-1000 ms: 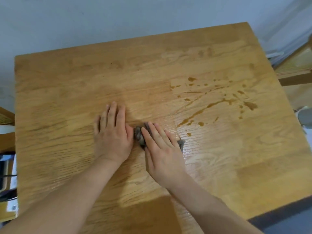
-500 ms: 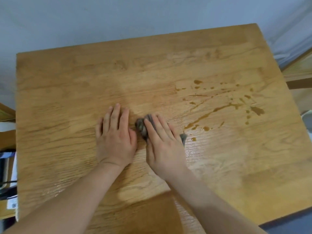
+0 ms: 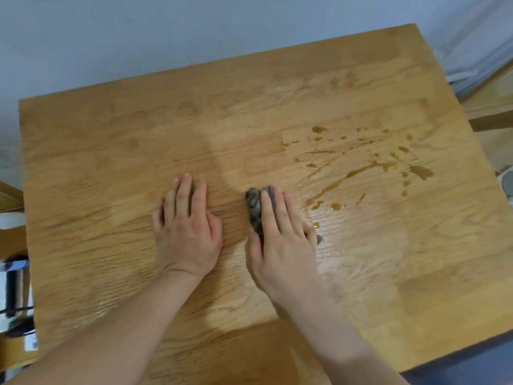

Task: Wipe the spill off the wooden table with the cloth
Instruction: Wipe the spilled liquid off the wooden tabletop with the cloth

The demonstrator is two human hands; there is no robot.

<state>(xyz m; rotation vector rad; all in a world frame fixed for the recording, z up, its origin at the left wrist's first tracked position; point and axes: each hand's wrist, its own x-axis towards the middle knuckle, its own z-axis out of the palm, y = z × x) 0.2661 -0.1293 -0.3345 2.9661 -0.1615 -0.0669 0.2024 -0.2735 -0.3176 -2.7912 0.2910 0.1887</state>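
A brown spill (image 3: 358, 170) of streaks and drops lies on the right half of the wooden table (image 3: 111, 151). My right hand (image 3: 280, 237) presses flat on a bunched grey cloth (image 3: 254, 202), which shows past my fingers on the left and at a small corner on the right. The cloth sits just left of the spill's nearest drops. My left hand (image 3: 186, 229) rests flat on the bare wood, palm down, fingers together, a short gap left of the cloth.
The table's far edge meets a pale wall (image 3: 166, 37). Clutter with dark cables (image 3: 14, 295) lies beyond the left edge. Wooden furniture (image 3: 491, 107) stands off the right corner. A dark strip (image 3: 472, 365) runs along the near right edge.
My right hand has slid the cloth to the right, away from my left hand and closer to the spill. The left hand has stayed flat on the wood.
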